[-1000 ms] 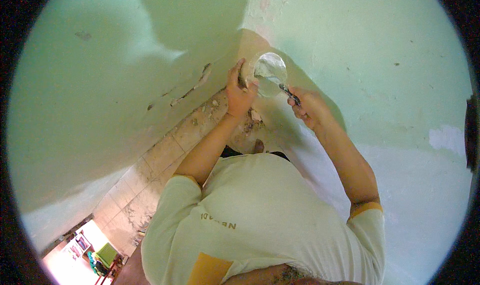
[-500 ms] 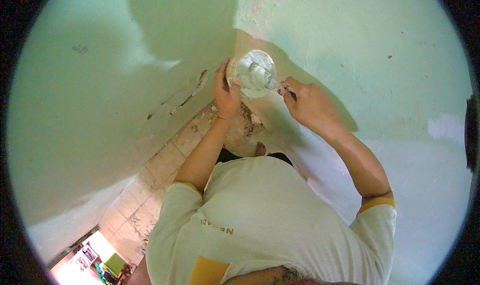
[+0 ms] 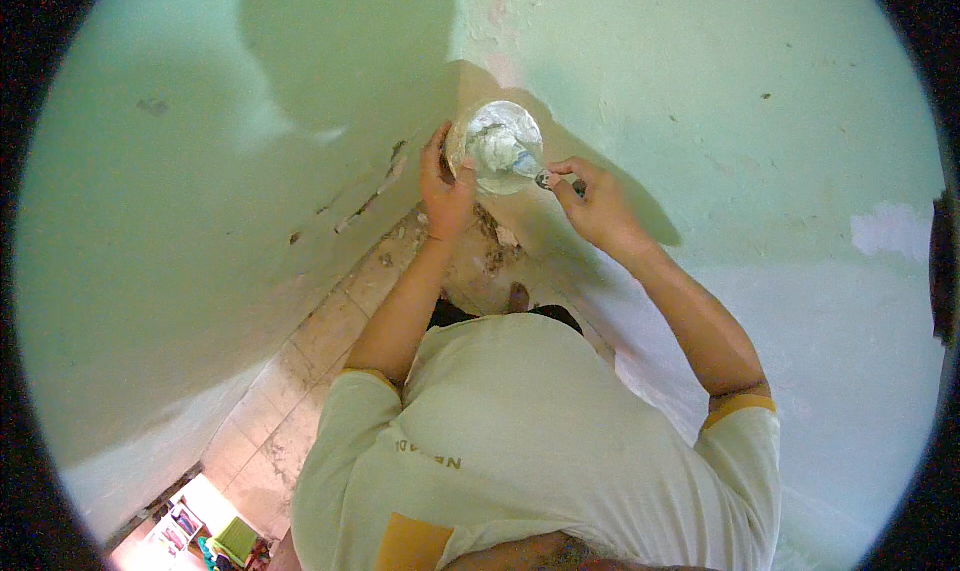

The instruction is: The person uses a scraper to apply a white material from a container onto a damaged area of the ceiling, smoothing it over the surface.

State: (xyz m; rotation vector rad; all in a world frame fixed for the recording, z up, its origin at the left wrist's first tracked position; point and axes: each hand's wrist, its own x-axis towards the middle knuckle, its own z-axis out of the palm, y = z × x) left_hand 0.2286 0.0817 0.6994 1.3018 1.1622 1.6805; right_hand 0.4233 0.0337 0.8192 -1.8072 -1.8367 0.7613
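A small whitish tub (image 3: 458, 149) is held up in front of the wall corner, with my left hand (image 3: 447, 193) closed around its left side. Pale paste (image 3: 492, 151) coats the inside and lies heaped in the middle. My right hand (image 3: 598, 203) grips the dark handle of a putty knife (image 3: 530, 163) between thumb and fingers. The blade reaches over the right rim into the paste, and its tip is hidden there.
Green walls (image 3: 620, 51) meet at the corner ahead; the left one has a chipped crack (image 3: 372, 193). Below lies a tiled floor (image 3: 305, 356) with debris near the corner. A shelf (image 3: 178, 526) and a green object (image 3: 236, 541) show at the lower left.
The putty knife and my right hand have moved left, and the blade sits deeper in the tub. My left hand and the tub have shifted slightly left in view.
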